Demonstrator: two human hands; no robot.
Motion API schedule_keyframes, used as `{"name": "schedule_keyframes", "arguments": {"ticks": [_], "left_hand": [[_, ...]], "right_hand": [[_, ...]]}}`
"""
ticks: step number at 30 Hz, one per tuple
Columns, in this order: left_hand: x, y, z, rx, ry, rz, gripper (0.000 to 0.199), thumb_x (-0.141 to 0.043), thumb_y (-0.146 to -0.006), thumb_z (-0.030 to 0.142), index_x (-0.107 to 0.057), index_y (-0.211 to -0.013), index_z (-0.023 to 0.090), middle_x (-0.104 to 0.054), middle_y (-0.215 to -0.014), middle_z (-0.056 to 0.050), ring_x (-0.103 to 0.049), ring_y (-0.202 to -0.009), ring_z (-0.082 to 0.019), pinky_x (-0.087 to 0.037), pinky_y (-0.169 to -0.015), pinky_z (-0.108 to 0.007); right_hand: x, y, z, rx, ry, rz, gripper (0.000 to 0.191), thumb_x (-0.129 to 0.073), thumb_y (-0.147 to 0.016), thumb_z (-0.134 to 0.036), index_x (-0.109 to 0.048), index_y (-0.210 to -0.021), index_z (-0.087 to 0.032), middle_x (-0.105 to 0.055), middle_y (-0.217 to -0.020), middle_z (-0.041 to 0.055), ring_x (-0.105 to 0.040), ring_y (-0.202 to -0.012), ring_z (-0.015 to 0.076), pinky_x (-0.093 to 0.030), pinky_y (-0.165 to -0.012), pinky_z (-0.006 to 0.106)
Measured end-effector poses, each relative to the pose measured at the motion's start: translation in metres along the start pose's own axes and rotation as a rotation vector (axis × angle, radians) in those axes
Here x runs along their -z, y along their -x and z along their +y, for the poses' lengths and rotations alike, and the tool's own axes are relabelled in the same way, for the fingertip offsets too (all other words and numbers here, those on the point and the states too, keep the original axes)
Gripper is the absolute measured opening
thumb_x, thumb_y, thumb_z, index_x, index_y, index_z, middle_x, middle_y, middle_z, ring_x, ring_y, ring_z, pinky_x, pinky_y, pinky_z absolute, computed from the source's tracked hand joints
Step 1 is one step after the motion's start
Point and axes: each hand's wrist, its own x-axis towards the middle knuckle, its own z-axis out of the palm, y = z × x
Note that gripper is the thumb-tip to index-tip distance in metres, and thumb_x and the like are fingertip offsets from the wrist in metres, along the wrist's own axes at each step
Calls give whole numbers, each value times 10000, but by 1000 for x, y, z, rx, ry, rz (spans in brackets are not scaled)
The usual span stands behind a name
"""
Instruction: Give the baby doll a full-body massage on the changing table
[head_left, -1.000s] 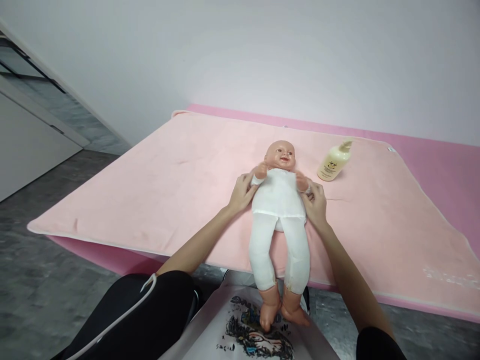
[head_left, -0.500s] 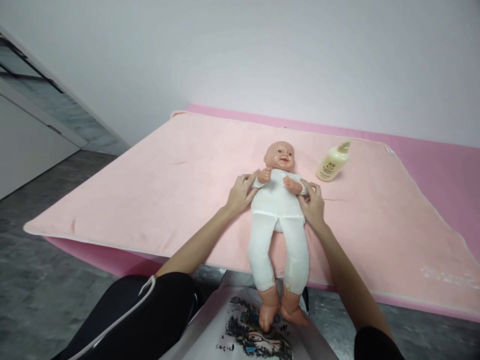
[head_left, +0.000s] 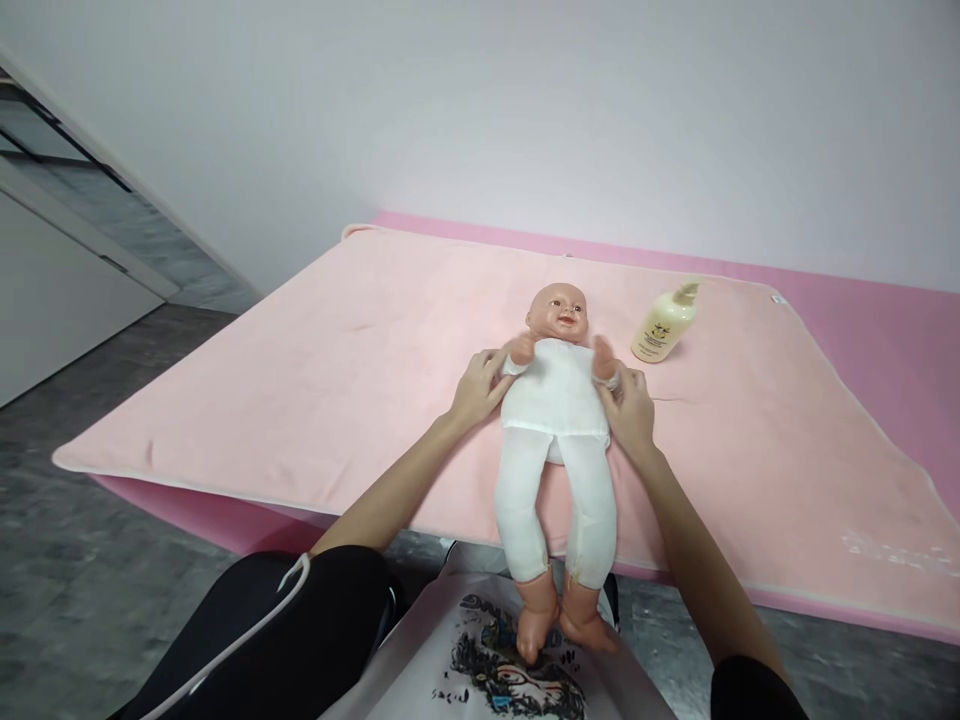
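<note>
Two hands (head_left: 480, 388) (head_left: 630, 410) hold the doll (head_left: 555, 390); the bottle's label (head_left: 659, 335) is illegible.

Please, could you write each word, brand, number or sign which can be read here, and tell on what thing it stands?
"sac...", last letters unclear: small dark writing on the white printed garment; its larger lettering is too distorted to read.
Pale yellow pump bottle: dark label text, too small to read.
Light pink plush blanket: white print near its right corner, too blurred; small white tag, unreadable.
</note>
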Motion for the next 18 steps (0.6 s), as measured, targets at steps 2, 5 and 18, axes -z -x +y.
{"name": "schedule_keyframes", "arguments": {"ticks": [2, 5, 18], "left_hand": [[-1, 0, 1, -32, -61, -36, 506, -513, -798, 410, -501, -1264, 214, -558, -1111, -91, -477, -1046, -219, -403, -906, -362], [-3, -6, -4, 111, 214, 61, 490, -502, -801, 438, -506, -1229, 200, -586, -996, -72, -532, -913, -184, -448, -806, -321], [-1, -2, -2, -1, -45, -20, 531, -515, -798, 451, -487, -1283, 236, -569, -1058, -78, -499, -982, -200, -409, -894, -357]], "right_hand": [[-2, 2, -2, 41, 21, -41, 344, -594, -727, -380, -569, -1032, -223, -547, -973, 49, -534, -657, 130, -442, -567, 268], [-3, -2, 2, -151, -244, 38, 331, -551, -765, -448, -523, -988, -205, -541, -767, 3, -487, -521, 107, -414, -470, 244], [-4, 1, 3, 34, 92, 8, 333, -608, -709, -430, -579, -959, -213, -532, -892, 30, -533, -721, 157, -435, -622, 281]]}}
